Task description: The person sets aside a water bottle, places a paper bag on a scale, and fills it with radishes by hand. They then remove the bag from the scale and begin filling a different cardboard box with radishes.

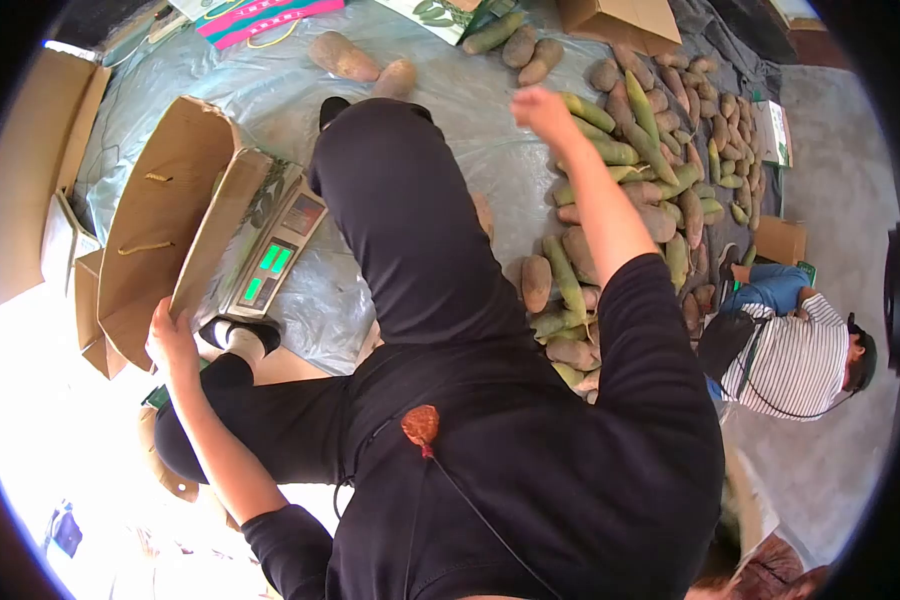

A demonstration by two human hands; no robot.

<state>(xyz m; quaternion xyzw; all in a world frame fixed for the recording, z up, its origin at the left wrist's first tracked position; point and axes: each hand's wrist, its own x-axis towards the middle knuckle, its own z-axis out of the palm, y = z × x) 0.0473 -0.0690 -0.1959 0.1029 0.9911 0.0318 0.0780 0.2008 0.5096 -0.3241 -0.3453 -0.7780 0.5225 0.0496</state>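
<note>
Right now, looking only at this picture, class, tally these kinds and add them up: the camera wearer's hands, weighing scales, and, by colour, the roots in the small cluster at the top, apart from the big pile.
Wearer's left hand and right hand: 2
Weighing scale: 1
Green root: 1
Brown roots: 2
Total: 6

Vegetables (660,222) right of the box (165,215)
</note>
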